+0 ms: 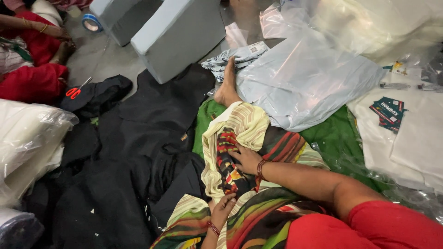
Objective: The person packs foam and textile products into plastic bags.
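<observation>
A striped, multicoloured cloth (240, 152) is draped over the person's lap and outstretched leg, low in the middle of the view, with a cream-striped fold uppermost and a red, black and yellow band below it. The right hand (247, 159) is laid flat on that band, fingers spread slightly and pressed into the fabric rather than pinched around it; its forearm is stretched in from the lower right, a red sleeve at the shoulder and a dark red bangle at the wrist. The left hand (224, 207) is held lower, near the bottom edge, its fingers curled up against a fold of the same cloth; whether the fold is truly gripped cannot be told.

A bare foot (227, 83) is seen beyond the cloth's upper edge, resting against a grey plastic bag (304, 78). To the left, the cloth is bordered closely by a heap of black fabric (129, 152) spread wide across the floor, with red-handled scissors (76, 90) lying at its far corner. Green cloth (332, 138) is exposed on the right, and white packets (410, 138) lie past it. Grey foam blocks (180, 32) are set at the top. Little bare floor is left near the hands.
</observation>
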